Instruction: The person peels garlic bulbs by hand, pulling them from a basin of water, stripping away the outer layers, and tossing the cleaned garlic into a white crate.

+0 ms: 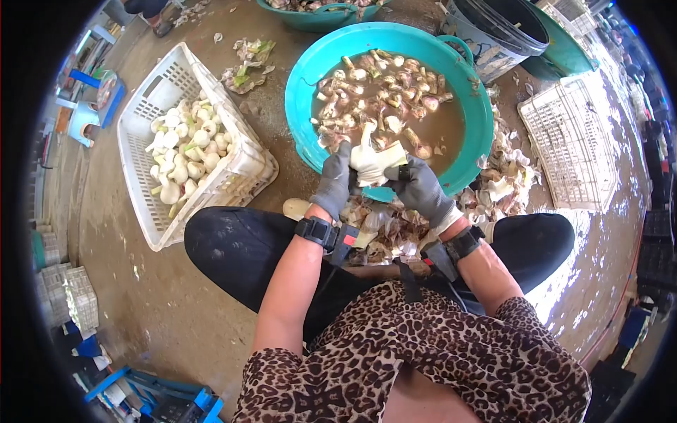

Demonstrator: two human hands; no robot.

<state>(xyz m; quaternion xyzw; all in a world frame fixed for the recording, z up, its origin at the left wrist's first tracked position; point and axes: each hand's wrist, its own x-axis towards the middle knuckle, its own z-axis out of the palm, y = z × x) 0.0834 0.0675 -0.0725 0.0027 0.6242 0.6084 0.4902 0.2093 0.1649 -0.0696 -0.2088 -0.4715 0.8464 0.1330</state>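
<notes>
Between my two gloved hands, over the near rim of a teal basin, is a pale garlic bulb with part of its skin pulled back and a thick stem. My left hand in a grey glove pinches the bulb from the left. On the other side my right hand, gloved too, is closed at the stem; its fingertips are partly hidden. Unpeeled garlic bulbs float in the basin's brown water. Loose garlic skins are heaped below my hands.
A white plastic crate on the left holds peeled garlic bulbs. Another white crate stands at the right. Behind the basin are a second teal basin and a bucket. A blue stool is at lower left.
</notes>
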